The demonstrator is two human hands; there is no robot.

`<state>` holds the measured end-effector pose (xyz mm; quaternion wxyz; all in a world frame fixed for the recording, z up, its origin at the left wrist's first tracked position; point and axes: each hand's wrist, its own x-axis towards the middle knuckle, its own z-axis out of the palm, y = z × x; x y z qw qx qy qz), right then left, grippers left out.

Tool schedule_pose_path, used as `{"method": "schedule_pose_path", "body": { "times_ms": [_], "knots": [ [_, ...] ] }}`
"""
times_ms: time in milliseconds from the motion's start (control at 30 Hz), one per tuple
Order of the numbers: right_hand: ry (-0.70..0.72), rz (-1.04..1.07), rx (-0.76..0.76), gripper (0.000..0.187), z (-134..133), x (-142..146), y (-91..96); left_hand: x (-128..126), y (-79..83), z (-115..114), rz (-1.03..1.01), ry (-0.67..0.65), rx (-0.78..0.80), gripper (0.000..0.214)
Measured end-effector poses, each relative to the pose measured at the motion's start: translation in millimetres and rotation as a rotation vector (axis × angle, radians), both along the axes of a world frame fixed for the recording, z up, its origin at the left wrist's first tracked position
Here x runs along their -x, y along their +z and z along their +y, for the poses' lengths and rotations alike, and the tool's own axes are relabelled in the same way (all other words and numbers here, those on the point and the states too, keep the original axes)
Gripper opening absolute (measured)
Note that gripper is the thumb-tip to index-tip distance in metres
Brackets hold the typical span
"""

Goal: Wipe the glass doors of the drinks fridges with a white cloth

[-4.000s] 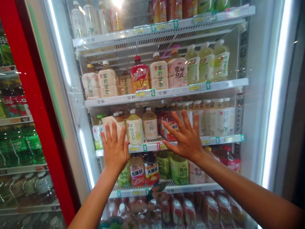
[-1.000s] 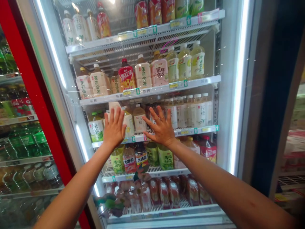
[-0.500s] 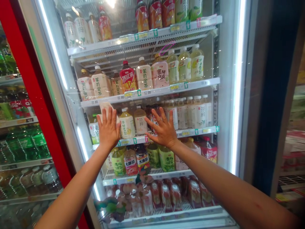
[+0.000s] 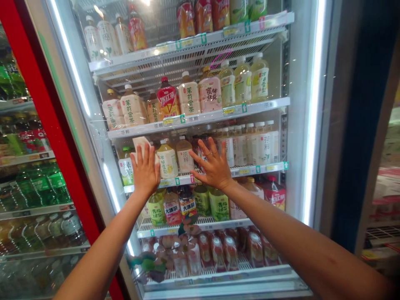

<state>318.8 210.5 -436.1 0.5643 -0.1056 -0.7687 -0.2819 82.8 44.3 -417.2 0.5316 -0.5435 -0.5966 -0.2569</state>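
Note:
My left hand (image 4: 145, 170) lies flat on a white cloth (image 4: 141, 143), holding it against the glass door (image 4: 175, 68) of a drinks cooler. The cloth's upper part sticks out above the fingers; the rest is hidden under the hand. To the right, my right hand (image 4: 215, 166) rests palm forward at the glass with its fingers spread wide and nothing in it. Behind the glass, between the two hands, stand a pale yellow drink bottle (image 4: 168, 160) and a beige tea bottle (image 4: 184, 155).
Bottles fill several white shelves (image 4: 200, 121) inside the cooler. A red-framed cooler (image 4: 46, 137) with green bottles stands on the left. Stocked store racks (image 4: 384, 191) are at the right. Leaf shapes (image 4: 153, 264) show low on the door.
My left hand and the cloth have slid slightly down the glass, so the cloth's top now sits below the shelf edge. My right hand stays almost in place. The view has shifted a little.

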Motion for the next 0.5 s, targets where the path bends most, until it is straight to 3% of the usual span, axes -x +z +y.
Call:
{"method": "schedule_pose_path", "body": {
  "times_ms": [33,67,133,200,267,333,433,500],
  "knots": [
    [0.001,0.003,-0.001,0.088,0.3,0.0,-0.2,-3.6,2.8,4.7,-0.032,0.012,-0.046,0.072],
    [0.001,0.006,-0.001,0.087,0.6,0.0,-0.4,-10.0,-4.2,7.1,-0.051,0.017,-0.079,0.073],
    [0.0,0.008,0.004,0.084,0.8,0.0,-1.0,-27.8,-41.4,5.3,-0.045,0.011,-0.102,0.075],
    [-0.003,0.003,0.01,0.081,0.3,0.3,-1.1,-44.6,-85.8,-1.8,0.035,-0.02,-0.022,0.075],
    [-0.007,-0.005,0.016,0.08,-1.2,0.8,-0.1,-52.8,-105.9,-6.3,0.112,-0.052,0.058,0.074],
    [-0.01,-0.014,0.022,0.08,-3.0,0.5,2.0,-51.1,-86.9,-1.8,0.128,-0.056,0.09,0.073],
    [-0.01,-0.064,0.026,0.078,-2.4,-6.5,4.2,-45.3,-18.5,21.9,0.041,-0.017,0.016,0.073],
    [-0.008,-0.129,0.013,0.077,2.3,-18.5,1.4,-51.9,8.4,38.1,-0.024,0.006,-0.051,0.073]
  ]
}}
